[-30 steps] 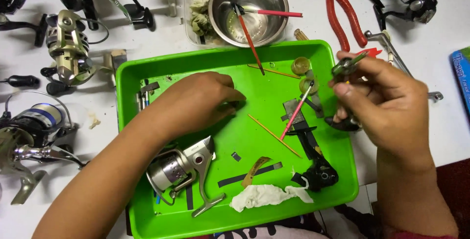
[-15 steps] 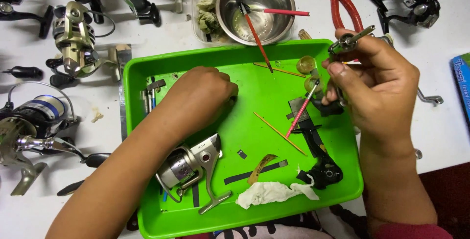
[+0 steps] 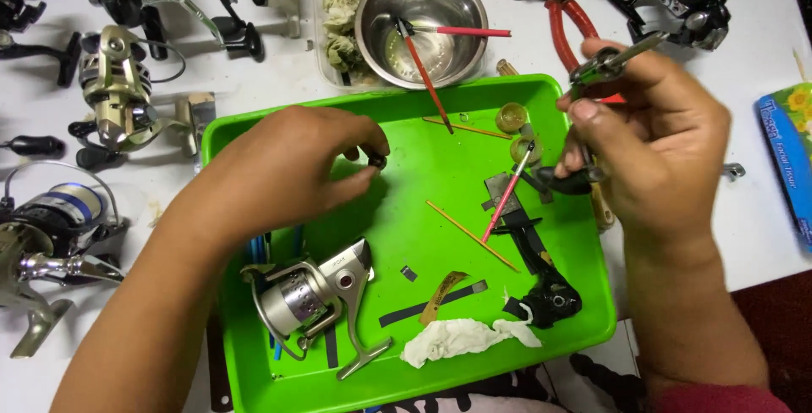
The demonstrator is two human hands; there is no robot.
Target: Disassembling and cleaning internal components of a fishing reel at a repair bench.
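Since half a second ago, my right hand (image 3: 655, 138) has lifted a little, so the small metal reel part (image 3: 611, 59) it pinches between thumb and fingertips now sits above the far right corner of the green tray (image 3: 406, 383). My left hand (image 3: 283, 167) has barely shifted; its thumb and forefinger are now closed on a small dark round piece (image 3: 377, 161) over the middle of the tray.

Nearest me, a silver spinning reel (image 3: 309, 299) lies on its side in the tray's near left part, with a crumpled white tissue (image 3: 461, 338) near the front edge. To its right lies a black reel handle part (image 3: 541, 282), and a thin wooden stick (image 3: 472, 235) lies aslant just beyond. A red-handled brush (image 3: 507, 195) leans across a dark flat piece under my right hand, close to two small amber cups (image 3: 512, 117).

Beyond the tray stands a steel bowl (image 3: 431, 19) with two red-handled brushes (image 3: 423, 66) resting in it, one reaching over the tray's far rim. Red-handled pliers (image 3: 565, 28) lie to its right. Several more fishing reels (image 3: 114, 91) rest on the white table (image 3: 761, 41) to the left and along the far edge.
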